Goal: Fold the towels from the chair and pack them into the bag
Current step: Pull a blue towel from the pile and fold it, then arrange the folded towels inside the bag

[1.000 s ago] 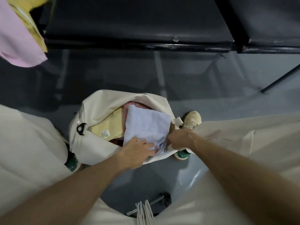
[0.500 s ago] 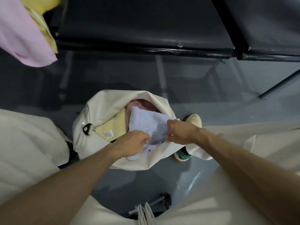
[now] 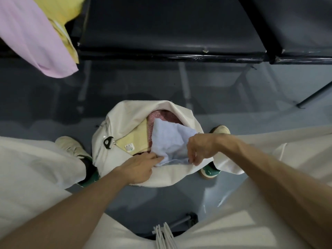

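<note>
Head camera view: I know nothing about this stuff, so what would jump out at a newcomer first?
An open cream bag stands on the grey floor, centre frame. The left hand touches and the right hand pinches a light blue towel lying atop a yellow towel and a reddish towel inside it. At upper left, a pale pink towel hangs beside the dark chair seat.

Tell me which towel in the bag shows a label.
The yellow towel, on the zip side of the bag; its white tag faces up. The pink towel and pale blue towel show none.
</note>
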### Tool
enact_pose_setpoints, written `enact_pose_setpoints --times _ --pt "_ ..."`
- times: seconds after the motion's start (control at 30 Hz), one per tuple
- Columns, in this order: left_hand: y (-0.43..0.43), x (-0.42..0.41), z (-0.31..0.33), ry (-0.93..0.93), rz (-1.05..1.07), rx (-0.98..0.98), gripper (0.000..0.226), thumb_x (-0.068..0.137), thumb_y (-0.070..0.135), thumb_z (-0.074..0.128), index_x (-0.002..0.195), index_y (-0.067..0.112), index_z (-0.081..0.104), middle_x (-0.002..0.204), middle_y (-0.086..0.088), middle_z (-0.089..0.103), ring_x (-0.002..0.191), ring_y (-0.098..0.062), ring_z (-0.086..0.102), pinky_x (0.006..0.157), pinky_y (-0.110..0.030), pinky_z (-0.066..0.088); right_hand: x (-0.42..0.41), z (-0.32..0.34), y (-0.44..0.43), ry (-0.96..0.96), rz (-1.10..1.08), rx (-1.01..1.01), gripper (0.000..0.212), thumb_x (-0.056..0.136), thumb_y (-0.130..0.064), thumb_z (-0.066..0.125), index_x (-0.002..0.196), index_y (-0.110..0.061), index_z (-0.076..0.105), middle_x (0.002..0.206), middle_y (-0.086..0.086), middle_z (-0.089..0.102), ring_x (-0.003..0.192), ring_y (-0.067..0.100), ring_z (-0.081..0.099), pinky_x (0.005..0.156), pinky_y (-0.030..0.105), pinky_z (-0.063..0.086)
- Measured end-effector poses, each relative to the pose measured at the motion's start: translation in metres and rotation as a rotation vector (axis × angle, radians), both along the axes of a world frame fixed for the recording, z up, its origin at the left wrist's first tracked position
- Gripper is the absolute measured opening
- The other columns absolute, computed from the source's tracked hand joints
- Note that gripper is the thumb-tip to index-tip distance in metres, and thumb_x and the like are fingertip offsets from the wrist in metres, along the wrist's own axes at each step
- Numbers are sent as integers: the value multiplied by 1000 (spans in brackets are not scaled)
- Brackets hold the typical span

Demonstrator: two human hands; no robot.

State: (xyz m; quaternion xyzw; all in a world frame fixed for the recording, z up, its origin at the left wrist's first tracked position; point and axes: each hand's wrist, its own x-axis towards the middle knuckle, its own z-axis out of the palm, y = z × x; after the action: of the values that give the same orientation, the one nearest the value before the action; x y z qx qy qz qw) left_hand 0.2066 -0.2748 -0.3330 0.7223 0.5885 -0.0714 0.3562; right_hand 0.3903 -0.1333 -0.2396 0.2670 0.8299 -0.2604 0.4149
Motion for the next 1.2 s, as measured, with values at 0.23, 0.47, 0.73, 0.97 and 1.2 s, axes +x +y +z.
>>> enact_pose_setpoints --times 0.23,0.47,0.73,0.97,1.2 --pt "7 4 1 -17 8 -170 69 91 2 33 150 37 28 147 6 38 128 -23 44 103 -39 40 -4 1 -8 6 -12 -17 26 91 -34 64 114 -27 70 110 -6 66 102 17 56 88 26 44" --pt "7 -6 39 -30 156 -105 52 84 9 37 127 31 55 132 6 52 111 -21 56 94 -38 46 -14 18 0 -43 -62 -43 22 92 -29 62 111 -24 72 111 -11 67 106 11 58 83 19 41" --pt "12 -28 78 -164 354 -151 37 80 2 48 84 27 75 67 26 62 72 7 59 66 -9 46 -45 -29 9 258 -154 59 57 99 -11 42 147 -41 35 154 -5 36 139 20 36 111 29 30" --pt "35 -66 106 -110 330 -144 34 96 10 44 114 28 66 106 10 65 91 -5 59 87 -26 50 -77 -66 17 227 -71 42 58 98 -4 40 146 -38 41 156 1 24 142 25 30 115 36 28" --pt "67 -124 171 12 329 43 39 89 6 44 104 35 65 98 14 69 92 -6 65 91 -34 51 -99 -34 32 249 -114 100 44 100 -12 37 127 -38 61 139 -9 49 128 19 44 110 28 34"
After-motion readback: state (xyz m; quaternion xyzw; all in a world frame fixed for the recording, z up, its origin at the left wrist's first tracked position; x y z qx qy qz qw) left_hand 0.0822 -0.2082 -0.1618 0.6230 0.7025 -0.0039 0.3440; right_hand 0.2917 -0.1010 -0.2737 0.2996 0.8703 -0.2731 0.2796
